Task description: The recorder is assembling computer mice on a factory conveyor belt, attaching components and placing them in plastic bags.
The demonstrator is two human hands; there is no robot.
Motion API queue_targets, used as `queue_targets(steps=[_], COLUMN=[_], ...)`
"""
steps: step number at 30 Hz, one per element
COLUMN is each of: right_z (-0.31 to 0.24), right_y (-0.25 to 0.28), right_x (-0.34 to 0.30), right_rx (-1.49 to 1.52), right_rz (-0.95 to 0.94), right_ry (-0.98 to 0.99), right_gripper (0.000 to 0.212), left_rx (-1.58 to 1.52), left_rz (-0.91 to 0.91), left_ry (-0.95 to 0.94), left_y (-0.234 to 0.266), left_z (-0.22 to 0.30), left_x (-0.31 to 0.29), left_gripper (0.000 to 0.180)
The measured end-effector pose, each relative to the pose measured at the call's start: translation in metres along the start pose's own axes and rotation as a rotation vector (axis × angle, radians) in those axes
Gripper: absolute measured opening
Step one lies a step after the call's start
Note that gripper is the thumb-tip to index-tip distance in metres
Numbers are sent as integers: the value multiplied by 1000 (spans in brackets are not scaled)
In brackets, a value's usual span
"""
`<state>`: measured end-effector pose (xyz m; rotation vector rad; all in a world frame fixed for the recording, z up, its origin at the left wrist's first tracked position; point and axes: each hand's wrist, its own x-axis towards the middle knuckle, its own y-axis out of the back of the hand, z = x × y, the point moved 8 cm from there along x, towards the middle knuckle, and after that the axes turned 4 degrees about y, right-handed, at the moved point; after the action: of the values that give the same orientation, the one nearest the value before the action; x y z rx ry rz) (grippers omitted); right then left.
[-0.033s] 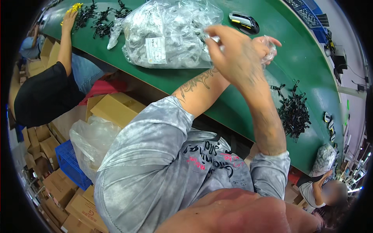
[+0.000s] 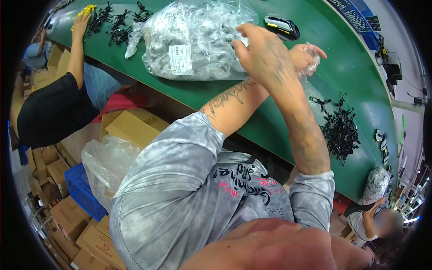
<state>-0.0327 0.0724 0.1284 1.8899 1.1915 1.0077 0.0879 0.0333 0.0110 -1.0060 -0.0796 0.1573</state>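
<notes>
1. Nearest the camera is the person's own grey mottled T-shirt [image 2: 180, 189] with dark and pink lettering on the chest; both bare forearms rise from it toward the green table [image 2: 360, 90].
2. To the left below the table edge lie cardboard boxes [image 2: 130, 126], a crumpled clear plastic bag [image 2: 105, 164] and a blue crate [image 2: 83, 191].
3. The right hand [image 2: 265, 56] is raised over the table with its back to the camera, fingers bent; what they pinch is hidden, so the grip cannot be told.
4. The left hand [image 2: 306, 56], its tattooed forearm crossing under the right arm, is closed around a small clear plastic packet [image 2: 312, 63], which sits just right of the right hand, above the table.
5. Just left of both hands rests a large clear bag of packets [image 2: 193, 40] with a white label.
6. Right of the arms lies a heap of small black parts [image 2: 339, 132]; beyond the hands, a black and grey handheld device [image 2: 281, 26].
7. Farthest left, a co-worker in a black top [image 2: 49, 112] reaches a hand [image 2: 81, 22] to more black parts [image 2: 112, 24].
</notes>
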Motion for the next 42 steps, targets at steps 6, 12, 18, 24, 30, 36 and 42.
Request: queue_targets(steps=[6, 12, 18, 24, 30, 36, 42], right_z=[56, 106, 202, 229, 227, 206, 216], right_y=[-19, 67, 123, 99, 106, 113, 88], right_x=[5, -36, -107, -151, -166, -159, -155], right_rx=[217, 664, 503, 602, 1139, 645, 878], right_rz=[81, 464, 884, 899, 1099, 937, 693], right_ry=[-176, -260, -355, -478, -289, -305, -550], right_gripper=[31, 26, 18, 18, 15, 29, 16], left_rx=[243, 35, 31, 495, 859, 730, 444], left_rz=[15, -57, -128, -109, -6, 45, 181], left_ry=[103, 54, 226, 80, 139, 69, -25], left_y=[-2, -1, -22, -17, -22, -23, -7], left_z=[-15, -14, -10, -20, -34, -32, -17], left_x=[4, 12, -2, 9, 4, 1, 4], left_gripper=[35, 28, 42, 29, 38, 41, 31])
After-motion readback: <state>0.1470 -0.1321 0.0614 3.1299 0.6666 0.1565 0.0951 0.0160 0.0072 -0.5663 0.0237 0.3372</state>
